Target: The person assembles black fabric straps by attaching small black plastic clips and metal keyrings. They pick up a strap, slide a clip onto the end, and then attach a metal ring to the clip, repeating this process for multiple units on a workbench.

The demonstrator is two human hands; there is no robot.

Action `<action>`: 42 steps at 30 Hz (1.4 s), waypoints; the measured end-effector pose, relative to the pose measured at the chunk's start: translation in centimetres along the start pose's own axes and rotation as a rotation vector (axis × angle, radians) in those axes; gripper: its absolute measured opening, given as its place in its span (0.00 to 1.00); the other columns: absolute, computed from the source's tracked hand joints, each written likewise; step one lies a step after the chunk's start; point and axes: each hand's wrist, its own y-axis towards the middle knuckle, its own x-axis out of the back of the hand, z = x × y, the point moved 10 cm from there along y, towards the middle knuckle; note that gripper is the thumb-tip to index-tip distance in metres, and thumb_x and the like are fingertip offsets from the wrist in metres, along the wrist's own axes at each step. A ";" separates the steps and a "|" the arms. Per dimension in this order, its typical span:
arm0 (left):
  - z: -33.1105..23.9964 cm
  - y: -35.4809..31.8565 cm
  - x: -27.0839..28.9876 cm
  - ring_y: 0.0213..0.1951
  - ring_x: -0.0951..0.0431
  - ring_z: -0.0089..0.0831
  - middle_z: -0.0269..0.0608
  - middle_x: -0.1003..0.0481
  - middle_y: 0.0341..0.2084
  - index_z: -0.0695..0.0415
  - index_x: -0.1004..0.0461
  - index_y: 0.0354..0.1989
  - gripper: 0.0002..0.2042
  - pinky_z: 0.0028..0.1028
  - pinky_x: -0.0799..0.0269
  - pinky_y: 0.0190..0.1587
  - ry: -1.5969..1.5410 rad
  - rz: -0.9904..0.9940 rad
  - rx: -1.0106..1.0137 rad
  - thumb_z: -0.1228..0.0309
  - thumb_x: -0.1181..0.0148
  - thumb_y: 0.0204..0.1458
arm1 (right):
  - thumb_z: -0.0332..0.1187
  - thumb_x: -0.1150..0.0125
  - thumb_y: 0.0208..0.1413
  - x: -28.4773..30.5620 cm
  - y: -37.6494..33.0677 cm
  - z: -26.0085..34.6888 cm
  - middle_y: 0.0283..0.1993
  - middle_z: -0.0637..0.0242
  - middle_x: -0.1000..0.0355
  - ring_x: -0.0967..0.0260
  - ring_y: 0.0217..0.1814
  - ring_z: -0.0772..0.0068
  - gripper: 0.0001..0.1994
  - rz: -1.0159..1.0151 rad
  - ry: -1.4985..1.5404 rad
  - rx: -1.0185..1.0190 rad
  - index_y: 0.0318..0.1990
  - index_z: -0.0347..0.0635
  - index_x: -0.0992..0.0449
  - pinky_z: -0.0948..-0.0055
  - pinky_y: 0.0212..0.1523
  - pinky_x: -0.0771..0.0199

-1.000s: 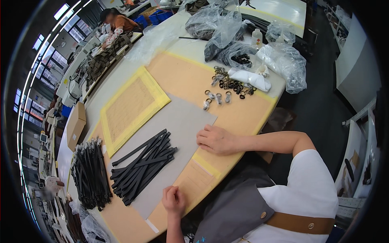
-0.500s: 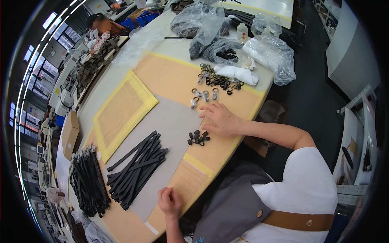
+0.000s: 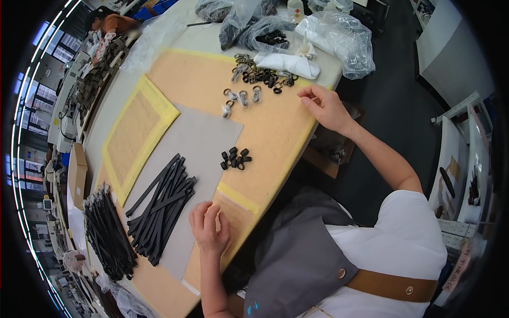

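Note:
My right hand [image 3: 327, 110] is over the table's right edge, to the right of some ring-shaped metal hardware. Its thumb and index fingertips are close together in a pinch; anything between them is too small to make out. My left hand [image 3: 211, 229] hovers by the near edge, fingers loosely curled and apart from the thumb, holding nothing. Beyond it lies a loose pile of flat black straps [image 3: 161, 212]. Several small black loops [image 3: 236, 158] are clustered between my hands. Farther off, a few metal rings with wrapped clasps [image 3: 243, 97] rest near a heap of dark metal rings [image 3: 265, 78].
A thicker bundle of black straps [image 3: 108, 236] lies at the left. A yellow-bordered sheet [image 3: 139, 130] is taped on the table. Plastic bags [image 3: 350, 50] and a white roll [image 3: 289, 64] stand at the back. Another person [image 3: 114, 24] works at the far left.
My right hand has moved away from beside the small black loops to the table's right edge. My left hand has risen, its fingers more spread. The whole view has shifted.

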 end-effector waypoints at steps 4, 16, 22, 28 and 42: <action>-3.2 6.4 -4.0 0.61 0.31 0.50 0.47 0.29 0.60 0.57 0.23 0.48 0.17 0.44 0.39 0.63 0.019 0.142 -0.087 0.75 0.33 0.47 | 0.31 0.39 0.65 1.6 2.0 0.3 0.37 0.65 0.21 0.26 0.37 0.80 0.10 -0.021 -0.003 0.054 0.48 0.33 0.21 0.75 0.41 0.24; -8.4 3.8 -7.4 0.61 0.28 0.48 0.48 0.28 0.58 0.56 0.22 0.46 0.17 0.43 0.38 0.59 -0.096 0.264 -0.151 0.78 0.31 0.45 | 0.38 0.38 0.66 12.8 -11.4 -19.7 0.31 0.72 0.25 0.30 0.29 0.84 0.09 -0.515 0.385 -0.440 0.42 0.41 0.21 0.82 0.29 0.31; -9.4 -1.3 -7.2 0.58 0.25 0.49 0.48 0.27 0.56 0.56 0.20 0.45 0.18 0.43 0.34 0.55 -0.142 0.285 -0.124 0.80 0.31 0.42 | 0.35 0.48 0.68 5.5 -23.1 -39.3 0.36 0.68 0.24 0.26 0.34 0.77 0.11 -0.311 0.407 -1.017 0.46 0.41 0.22 0.76 0.35 0.22; -7.7 -4.1 -5.7 0.55 0.24 0.45 0.46 0.25 0.54 0.55 0.19 0.45 0.18 0.42 0.30 0.54 -0.200 0.401 -0.057 0.77 0.31 0.41 | 0.45 0.49 0.68 1.4 -27.3 -50.7 0.31 0.57 0.22 0.21 0.27 0.63 0.19 -0.044 0.260 -1.006 0.42 0.35 0.21 0.64 0.27 0.19; -7.3 -13.4 -7.8 0.49 0.21 0.44 0.44 0.22 0.48 0.55 0.23 0.51 0.16 0.39 0.25 0.52 -0.413 0.863 0.141 0.73 0.39 0.51 | 0.39 0.42 0.64 -4.0 -27.5 -50.4 0.33 0.60 0.23 0.23 0.30 0.65 0.14 0.146 0.301 -1.125 0.43 0.35 0.23 0.65 0.31 0.19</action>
